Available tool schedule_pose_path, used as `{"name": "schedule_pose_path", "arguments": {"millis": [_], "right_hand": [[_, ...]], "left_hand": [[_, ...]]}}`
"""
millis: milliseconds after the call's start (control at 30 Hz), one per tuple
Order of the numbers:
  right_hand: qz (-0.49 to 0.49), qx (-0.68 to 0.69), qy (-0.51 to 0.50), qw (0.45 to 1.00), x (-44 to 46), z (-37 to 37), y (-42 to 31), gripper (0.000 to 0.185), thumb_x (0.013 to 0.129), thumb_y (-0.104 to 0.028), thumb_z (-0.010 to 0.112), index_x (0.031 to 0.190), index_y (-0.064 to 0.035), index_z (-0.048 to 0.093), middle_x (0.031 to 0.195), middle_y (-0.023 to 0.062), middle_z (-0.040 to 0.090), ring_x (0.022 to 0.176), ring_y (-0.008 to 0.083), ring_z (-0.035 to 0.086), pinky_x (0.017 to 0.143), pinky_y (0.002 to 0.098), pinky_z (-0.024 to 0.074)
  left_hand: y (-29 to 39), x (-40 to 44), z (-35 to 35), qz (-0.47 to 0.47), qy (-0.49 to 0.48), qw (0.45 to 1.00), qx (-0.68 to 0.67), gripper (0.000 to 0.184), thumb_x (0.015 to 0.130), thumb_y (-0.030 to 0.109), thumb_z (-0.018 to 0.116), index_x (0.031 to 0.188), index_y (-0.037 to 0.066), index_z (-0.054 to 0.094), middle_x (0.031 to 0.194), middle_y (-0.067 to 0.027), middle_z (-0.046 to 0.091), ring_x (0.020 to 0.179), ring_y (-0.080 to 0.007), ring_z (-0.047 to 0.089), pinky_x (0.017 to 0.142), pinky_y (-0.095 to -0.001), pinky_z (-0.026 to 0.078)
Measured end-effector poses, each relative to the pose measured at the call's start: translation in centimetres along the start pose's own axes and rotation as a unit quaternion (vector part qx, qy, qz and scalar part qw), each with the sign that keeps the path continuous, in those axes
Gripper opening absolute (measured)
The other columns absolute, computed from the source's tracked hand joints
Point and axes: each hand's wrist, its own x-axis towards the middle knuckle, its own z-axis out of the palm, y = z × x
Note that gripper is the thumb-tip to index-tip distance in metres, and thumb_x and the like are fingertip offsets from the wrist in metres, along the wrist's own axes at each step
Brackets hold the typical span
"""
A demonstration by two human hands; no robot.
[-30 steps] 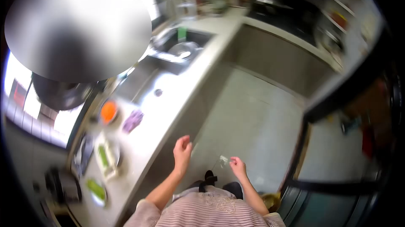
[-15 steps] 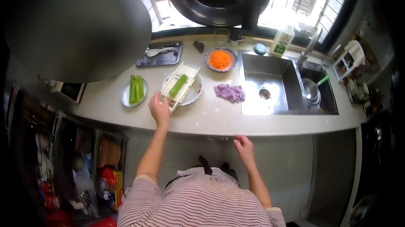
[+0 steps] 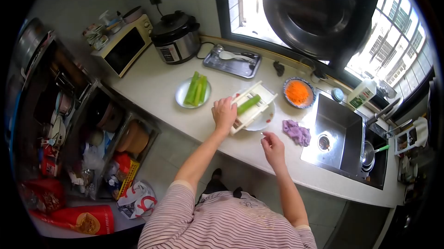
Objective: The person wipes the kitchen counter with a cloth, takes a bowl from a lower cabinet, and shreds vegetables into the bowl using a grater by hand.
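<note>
So the left hand (image 3: pixel 224 112) is curled onto the slicer (image 3: pixel 245 118), right beside one green stalk piece (image 3: pixel 249 104) on top. Right hand (image 3: pixel 273 148)'s pinched nearly closed on a tiny pale bit (image 3: pixel 262 134), near the counter's front edge. Looks like three green pieces (image 3: pixel 196 89) on one plate (image 3: pixel 181 96), bare counter (image 3: pixel 171 118) in front.

Slicer (image 3: pixel 253 114) is hiding part of the bowl (image 3: pixel 268 118) beneath. Near slicer, right hand (image 3: pixel 274 151) is pinching something (image 3: pixel 262 134) too small to ID.
</note>
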Motion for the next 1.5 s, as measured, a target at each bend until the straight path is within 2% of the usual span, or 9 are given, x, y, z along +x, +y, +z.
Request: {"name": "schedule_pose_path", "arguments": {"millis": [67, 167, 333, 533, 767, 1000, 1133, 1300, 1500], "right_hand": [[-0.028, -0.055, 0.03, 0.998, 2.8, 2.0, -1.5, 0.022, 0.082, -0.01, 0.06, 0.102, -0.0031, 0.062, 0.073, 0.0067, 0.059, 0.061, 0.0147, 0.055, 0.058, 0.0271, 0.0451], [0.006, -0.19, 0.027, 0.981, 7.0, 5.6, -4.9, 0.034, 0.084, -0.025, 0.057, 0.113, -0.0077, 0.057, 0.084, 0.0126, 0.063, 0.07, 0.0274, 0.062, 0.064, 0.0393, 0.0484], [0.05, -0.364, 0.015, 0.93, 10.4, 10.4, -6.5, 0.052, 0.076, -0.027, 0.059, 0.122, -0.0065, 0.048, 0.097, 0.02, 0.058, 0.082, 0.0362, 0.061, 0.07, 0.0443, 0.0495], [0.075, -0.43, 0.044, 0.899, 10.1, 9.1, -5.2, 0.046, 0.078, -0.022, 0.053, 0.124, -0.0183, 0.049, 0.088, 0.018, 0.055, 0.075, 0.0359, 0.059, 0.065, 0.0459, 0.0486], [0.044, -0.453, 0.021, 0.89, 5.7, 8.4, -6.7, 0.037, 0.082, -0.02, 0.056, 0.119, -0.0152, 0.052, 0.087, 0.0182, 0.058, 0.068, 0.0353, 0.06, 0.058, 0.0446, 0.0486], [0.018, -0.475, 0.056, 0.878, 12.2, 9.1, -3.2, 0.036, 0.082, -0.02, 0.056, 0.117, -0.0151, 0.052, 0.074, 0.0186, 0.058, 0.059, 0.0355, 0.06, 0.047, 0.0443, 0.0469], [-0.033, -0.473, 0.049, 0.879, 7.9, 9.2, -5.8, 0.025, 0.08, -0.019, 0.056, 0.105, -0.0121, 0.056, 0.074, 0.0183, 0.059, 0.057, 0.0358, 0.06, 0.047, 0.0443, 0.0468], [0.018, -0.47, 0.067, 0.88, 12.8, 8.9, -3.4, 0.03, 0.08, -0.02, 0.055, 0.11, -0.0137, 0.054, 0.072, 0.0167, 0.06, 0.06, 0.0359, 0.061, 0.051, 0.0461, 0.0473], [0.034, -0.488, 0.012, 0.872, 8.3, 9.3, -5.9, 0.04, 0.081, -0.023, 0.055, 0.12, -0.0165, 0.051, 0.074, 0.0165, 0.061, 0.064, 0.0355, 0.061, 0.054, 0.0457, 0.0478]], "left_hand": [[-2.1, 1.1, 0.5, -0.007, -0.1, 0.993, -0.055, 0.031, 0.079, 0.02, 0.055, 0.107, 0.008, 0.059, 0.103, -0.0128, 0.06, 0.094, -0.0325, 0.055, 0.082, -0.0435, 0.044], [-2.4, 1.6, -1.0, 0.025, -0.191, 0.976, -0.099, 0.035, 0.079, 0.018, 0.054, 0.112, 0.007, 0.055, 0.098, -0.0175, 0.059, 0.092, -0.0353, 0.057, 0.078, -0.0455, 0.046], [-2.8, 0.6, -1.1, -0.011, -0.272, 0.95, -0.153, 0.044, 0.081, 0.017, 0.055, 0.123, 0.007, 0.044, 0.1, -0.0189, 0.056, 0.093, -0.0392, 0.056, 0.075, -0.0491, 0.046], [-3.9, -0.9, 1.0, -0.016, -0.23, 0.934, -0.273, 0.051, 0.084, 0.013, 0.053, 0.131, 0.004, 0.034, 0.113, -0.0229, 0.049, 0.101, -0.0416, 0.051, 0.082, -0.0462, 0.045], [-3.9, -1.3, 3.0, -0.029, -0.225, 0.904, -0.361, 0.059, 0.083, 0.009, 0.049, 0.138, 0.009, 0.028, 0.12, -0.0214, 0.047, 0.108, -0.0368, 0.05, 0.089, -0.0416, 0.043], [-3.4, -1.3, 2.1, -0.05, -0.258, 0.894, -0.362, 0.059, 0.085, 0.009, 0.046, 0.14, 0.009, 0.025, 0.121, -0.0218, 0.046, 0.107, -0.0368, 0.051, 0.089, -0.0415, 0.043], [-3.8, -0.9, 2.7, -0.044, -0.247, 0.887, -0.387, 0.058, 0.085, 0.009, 0.046, 0.139, 0.009, 0.026, 0.12, -0.0229, 0.046, 0.106, -0.0372, 0.051, 0.089, -0.0413, 0.043], [-3.5, -1.7, 2.1, -0.036, -0.232, 0.888, -0.394, 0.057, 0.084, 0.007, 0.047, 0.138, 0.007, 0.029, 0.116, -0.0238, 0.049, 0.105, -0.0376, 0.052, 0.087, -0.0413, 0.044], [-3.9, -1.9, 3.2, -0.019, -0.22, 0.897, -0.382, 0.056, 0.086, 0.009, 0.047, 0.139, 0.007, 0.028, 0.112, -0.023, 0.052, 0.098, -0.0378, 0.055, 0.083, -0.0429, 0.045]]}}
